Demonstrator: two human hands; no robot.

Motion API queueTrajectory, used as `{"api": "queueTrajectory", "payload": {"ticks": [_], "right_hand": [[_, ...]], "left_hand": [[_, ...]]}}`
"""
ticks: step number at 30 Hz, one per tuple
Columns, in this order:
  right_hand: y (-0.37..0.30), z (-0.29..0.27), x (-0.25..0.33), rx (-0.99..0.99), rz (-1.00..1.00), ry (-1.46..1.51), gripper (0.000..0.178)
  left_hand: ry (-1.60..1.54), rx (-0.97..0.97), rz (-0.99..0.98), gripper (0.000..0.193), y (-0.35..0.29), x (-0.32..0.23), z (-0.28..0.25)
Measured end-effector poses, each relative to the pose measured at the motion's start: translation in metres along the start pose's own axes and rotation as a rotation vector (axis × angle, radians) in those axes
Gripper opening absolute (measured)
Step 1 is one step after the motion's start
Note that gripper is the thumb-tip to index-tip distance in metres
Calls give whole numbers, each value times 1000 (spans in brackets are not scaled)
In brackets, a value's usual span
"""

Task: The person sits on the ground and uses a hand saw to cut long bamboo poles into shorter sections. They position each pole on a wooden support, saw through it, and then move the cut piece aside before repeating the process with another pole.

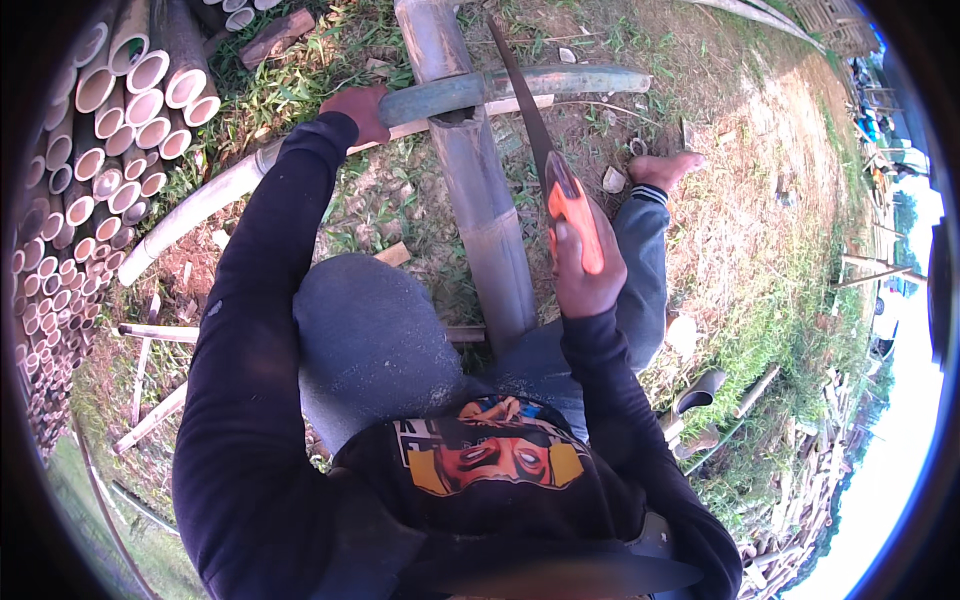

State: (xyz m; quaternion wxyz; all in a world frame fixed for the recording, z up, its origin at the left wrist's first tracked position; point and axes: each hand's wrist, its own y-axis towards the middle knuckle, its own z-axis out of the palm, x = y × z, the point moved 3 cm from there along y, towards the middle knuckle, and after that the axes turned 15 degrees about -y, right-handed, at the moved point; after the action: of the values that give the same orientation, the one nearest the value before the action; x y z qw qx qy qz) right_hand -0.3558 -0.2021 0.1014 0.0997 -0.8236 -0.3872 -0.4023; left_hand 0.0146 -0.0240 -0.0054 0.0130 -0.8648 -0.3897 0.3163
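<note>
Left hand (357, 112) closed on the curved green bamboo pole (585, 79), running rightward from that grip; right hand (590, 270) wraps the orange-handled metal saw (560, 182)! Loose bracing could roll the pole, pinching the blade (534, 121).

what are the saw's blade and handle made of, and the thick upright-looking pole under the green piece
Blade: probably steel, dull and dark, thin and tapering.
Handle: likely plastic or rubber, bright orange with dark parts, moulded-looking.
Pole: seems bamboo, greyish and weathered; a joint ring crosses it.
</note>
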Motion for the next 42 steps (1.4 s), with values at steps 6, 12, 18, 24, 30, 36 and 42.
{"api": "queueTrajectory", "payload": {"ticks": [6, 12, 18, 24, 30, 36, 42], "right_hand": [[-51, -32, 11, -2, -51, 150, 53], [103, 67, -7, -51, -173, 25, 33], [-28, -42, -13, 34, -98, -48, 49], [32, -11, 34, 78, 66, -4, 45], [107, 55, -13, -61, -144, 70, 37], [100, 47, 10, -61, -152, 105, 37], [111, 59, 3, -90, -198, 69, 36]], "left_hand": [[-22, 6, -21, 74, 7, 7, 3], [-84, 95, -90, 80, -1, -5, -1], [-80, 121, -16, 83, 10, 6, 4], [-162, 168, 8, 83, 18, 12, 5], [133, -218, 37, 79, -20, -14, 14], [-24, 80, -8, 73, 1, -4, 8], [120, -288, -11, 62, -15, -15, 24]]}}
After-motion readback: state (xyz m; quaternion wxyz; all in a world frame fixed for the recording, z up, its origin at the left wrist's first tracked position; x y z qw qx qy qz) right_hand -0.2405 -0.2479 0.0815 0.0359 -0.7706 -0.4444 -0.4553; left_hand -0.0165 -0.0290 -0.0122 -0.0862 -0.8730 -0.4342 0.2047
